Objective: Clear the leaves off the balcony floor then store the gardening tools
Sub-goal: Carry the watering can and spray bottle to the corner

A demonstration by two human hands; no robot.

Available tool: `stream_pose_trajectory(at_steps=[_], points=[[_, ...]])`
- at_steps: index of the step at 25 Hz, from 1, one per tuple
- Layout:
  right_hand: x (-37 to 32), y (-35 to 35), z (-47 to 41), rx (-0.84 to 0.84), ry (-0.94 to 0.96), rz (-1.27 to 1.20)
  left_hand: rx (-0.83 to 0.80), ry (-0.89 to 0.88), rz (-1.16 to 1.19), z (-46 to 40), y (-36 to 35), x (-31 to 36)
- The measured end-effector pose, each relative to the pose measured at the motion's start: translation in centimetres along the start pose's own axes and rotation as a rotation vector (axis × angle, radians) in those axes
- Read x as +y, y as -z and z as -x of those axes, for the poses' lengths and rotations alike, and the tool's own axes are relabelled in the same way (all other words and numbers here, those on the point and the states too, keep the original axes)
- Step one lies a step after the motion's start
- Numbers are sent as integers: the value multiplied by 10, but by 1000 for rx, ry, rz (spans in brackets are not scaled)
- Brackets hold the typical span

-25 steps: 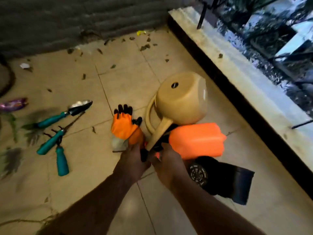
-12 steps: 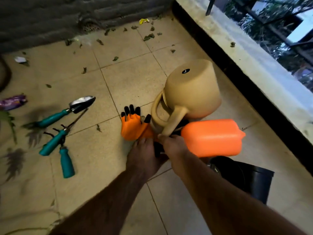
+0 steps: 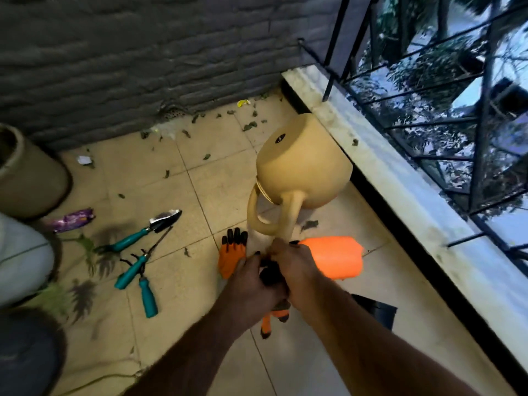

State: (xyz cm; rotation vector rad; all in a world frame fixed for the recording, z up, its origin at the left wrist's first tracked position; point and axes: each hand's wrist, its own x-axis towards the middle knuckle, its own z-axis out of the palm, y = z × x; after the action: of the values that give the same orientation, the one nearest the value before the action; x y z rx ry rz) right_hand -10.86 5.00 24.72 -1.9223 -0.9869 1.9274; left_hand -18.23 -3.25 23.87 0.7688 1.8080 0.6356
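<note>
both hands (image 3: 274, 278) crammed full at frame centre: watering can (image 3: 303, 167), orange gloves (image 3: 232, 260), orange sprayer (image 3: 334, 257); overloaded grip, can dangling by spout, could easily slip onto floor tiles

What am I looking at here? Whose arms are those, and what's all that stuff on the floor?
The picture comes from a camera worn on a person's head, looking down, so the two arms are that person's own. The left hand and right hand are close together, gripping a bunch of garden things: a tan watering can tipped over so you see its bottom, an orange container, and orange gloves with black fingertips. Exactly which hand holds which is hard to tell. Lying on the tiled balcony floor are a trowel and shears with teal handles, a purple wrapper, and many small leaves near the wall. On the right is a railing with trees beyond it.
</note>
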Motion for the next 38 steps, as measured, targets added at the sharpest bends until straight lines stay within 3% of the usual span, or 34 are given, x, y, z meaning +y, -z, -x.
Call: stream_pose_trajectory(at_steps=[3, 6, 9, 13, 16, 20, 23, 27, 31, 35, 38], points=[[-43, 17, 46, -58, 6, -50, -75, -41, 175, 18, 33, 15], [-80, 35, 105, -142, -13, -93, 153, -102, 54, 56, 53, 58], [-111, 53, 163, -292, -15, -225, 381, -247, -335, 79, 74, 91], [-129, 86, 221, -420, -1, -338, 453, -370, -705, 84, 95, 134], [-123, 105, 248, -411, -43, -377, 407, -465, -696, 97, 95, 145], [-115, 143, 289, -404, 110, -442, 297, -589, -783, 130, 61, 172], [-98, 181, 296, -187, 113, -476, 151, -603, -729, 141, 17, 179], [-30, 240, 301, 3, 53, -402, -47, -523, -514, 166, -71, 175], [73, 293, 330, 89, 151, -60, -361, -307, -64, 206, -173, 165], [153, 345, 368, 43, 107, 227, -364, 93, 176, 243, -277, 180], [213, 386, 383, 195, 136, 390, -409, 293, 401, 279, -343, 196]])
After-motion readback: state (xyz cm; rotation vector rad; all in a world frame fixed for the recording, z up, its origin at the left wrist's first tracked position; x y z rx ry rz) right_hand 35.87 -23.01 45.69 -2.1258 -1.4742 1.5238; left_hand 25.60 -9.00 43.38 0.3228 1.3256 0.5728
